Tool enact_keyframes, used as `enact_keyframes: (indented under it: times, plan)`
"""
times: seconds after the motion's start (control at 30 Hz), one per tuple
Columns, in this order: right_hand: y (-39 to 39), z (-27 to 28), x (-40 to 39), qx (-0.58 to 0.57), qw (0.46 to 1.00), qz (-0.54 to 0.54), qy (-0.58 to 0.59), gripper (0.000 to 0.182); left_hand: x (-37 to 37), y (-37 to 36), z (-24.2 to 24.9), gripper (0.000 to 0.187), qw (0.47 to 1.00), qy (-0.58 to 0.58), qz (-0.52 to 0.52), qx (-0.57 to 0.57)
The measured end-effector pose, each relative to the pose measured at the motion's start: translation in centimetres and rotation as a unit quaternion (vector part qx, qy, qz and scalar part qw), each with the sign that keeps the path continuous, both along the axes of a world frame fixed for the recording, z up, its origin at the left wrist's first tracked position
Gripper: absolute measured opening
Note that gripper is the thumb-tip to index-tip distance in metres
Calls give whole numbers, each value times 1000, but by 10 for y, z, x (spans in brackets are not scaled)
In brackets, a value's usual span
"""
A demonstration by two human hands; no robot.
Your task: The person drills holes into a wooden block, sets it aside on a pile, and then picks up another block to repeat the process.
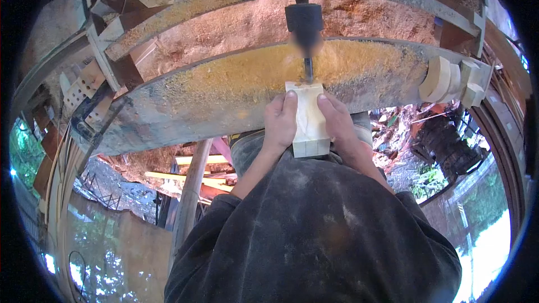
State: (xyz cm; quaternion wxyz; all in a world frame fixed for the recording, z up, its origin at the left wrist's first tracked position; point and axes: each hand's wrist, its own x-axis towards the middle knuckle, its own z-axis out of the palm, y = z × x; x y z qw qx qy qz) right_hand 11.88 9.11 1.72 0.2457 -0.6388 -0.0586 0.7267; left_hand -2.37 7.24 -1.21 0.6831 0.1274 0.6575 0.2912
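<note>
A pale wooden block (309, 116) lies between my two hands, its far end right under a drill bit (308, 70). My left hand (281, 119) grips its left side, thumb along the top edge. On the opposite side my right hand (338, 122) holds it the same way. The bit hangs from a dark drill chuck (304, 22) and meets the block's far end, where a small dark mark shows. Beneath the far part of the block is a worktable (224, 98) coated in yellow sawdust. The block's near end reaches toward my dark, dusty shirt.
Several cut wooden pieces (449, 80) sit at the table's right end. A curved metal bar (196, 1) spans behind the table. To the left stands a perforated wooden block (84, 88). Wood scraps (202, 177) and a dark machine part (449, 147) lie on the ground below.
</note>
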Motion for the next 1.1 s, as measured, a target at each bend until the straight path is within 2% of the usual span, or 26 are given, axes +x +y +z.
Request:
enact_keyframes:
  times: [0.1, 0.23, 0.3, 0.4, 0.47, 0.73, 0.83, 0.9, 0.93, 0.97, 1.0, 1.07, 1.1]
  plan:
    - [6, 2, 0, 1, 1000, 6, 15, 42, -2, 3, -1, 38, 998, 41, -40, 25]
    - [8, 3, -1, 21, 1000, 10, 16, 42, 1, 8, 2, 39, 999, 18, 6, 34]
    - [9, 3, -1, 32, 999, 25, 6, 42, 0, 10, 2, 41, 997, 68, -42, 25]
    - [10, -1, 1, 32, 999, 31, 9, 42, 0, 8, -3, 44, 998, 60, -28, 24]
    - [13, 1, 1, -6, 999, 44, -16, 41, 0, 7, -5, 44, 998, 56, -30, 22]
    - [16, 8, -5, 12, 999, 30, -18, 39, 0, 18, 6, 46, 997, 60, -41, 16]
    - [13, 7, -4, 14, 1000, 25, -11, 38, -1, 15, 8, 47, 999, 26, -16, 14]
    - [2, 6, 0, 13, 1000, 20, -1, 38, -4, 16, 15, 47, 998, 37, -51, -4]
    - [-8, 5, 5, 40, 996, 83, -21, 38, -6, 0, 5, 47, 998, 38, -52, 0]
    - [-17, 4, 9, 68, 986, 145, -43, 38, -7, -28, -14, 45, 990, 69, -120, 21]
    - [-31, 0, 13, 72, 986, 144, -43, 38, -8, -48, -20, 44, 977, 100, -185, 39]
    - [-67, -3, 18, 20, 997, 63, 41, 41, -4, -67, 4, 37, 981, 102, -162, 31]
    - [-77, 0, 20, 18, 997, 61, 41, 41, -2, -72, 18, 32, 985, 102, -138, 24]
